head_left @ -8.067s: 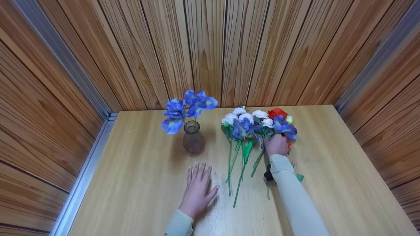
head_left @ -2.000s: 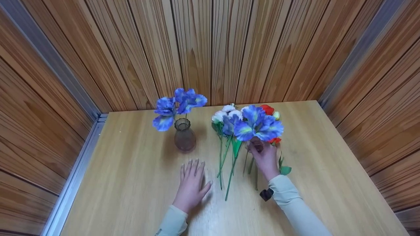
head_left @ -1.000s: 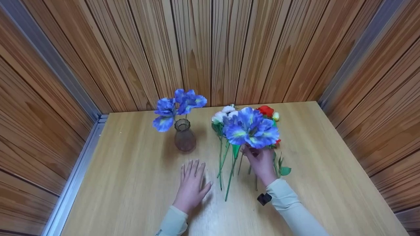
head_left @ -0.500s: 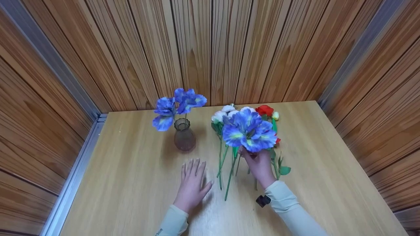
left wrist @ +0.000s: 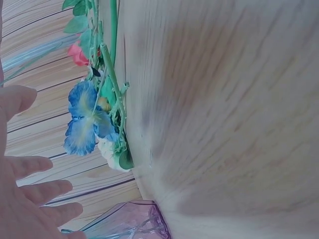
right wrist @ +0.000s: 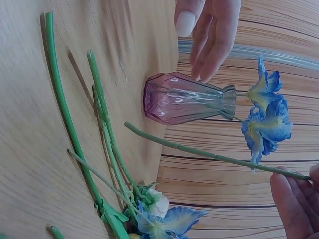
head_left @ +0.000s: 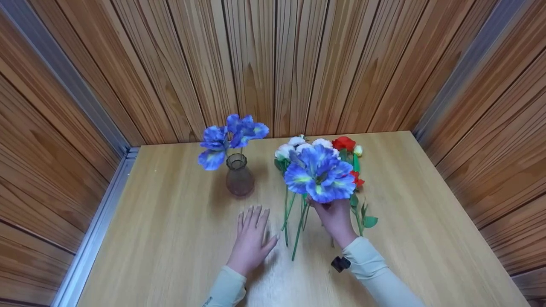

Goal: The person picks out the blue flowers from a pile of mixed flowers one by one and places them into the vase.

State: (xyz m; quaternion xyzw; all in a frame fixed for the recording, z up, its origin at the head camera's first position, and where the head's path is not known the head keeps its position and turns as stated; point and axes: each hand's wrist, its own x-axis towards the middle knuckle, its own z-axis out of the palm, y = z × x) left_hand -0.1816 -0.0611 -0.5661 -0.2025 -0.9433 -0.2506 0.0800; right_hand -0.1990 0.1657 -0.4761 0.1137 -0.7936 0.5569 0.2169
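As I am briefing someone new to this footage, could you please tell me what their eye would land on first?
The big blue artificial flower at mid-table, its stem pinched in the right hand above loose white, red and blue flowers lying on the wooden table. Left of it, a pink glass vase already holds blue blooms, and the left hand rests flat nearby.

A light wooden table (head_left: pixel 426 221) is carrying a purple glass vase (head_left: pixel 239 181) holding blue flowers and, just right of it, a loose bunch of flower stems (head_left: pixel 294 213) lying flat.
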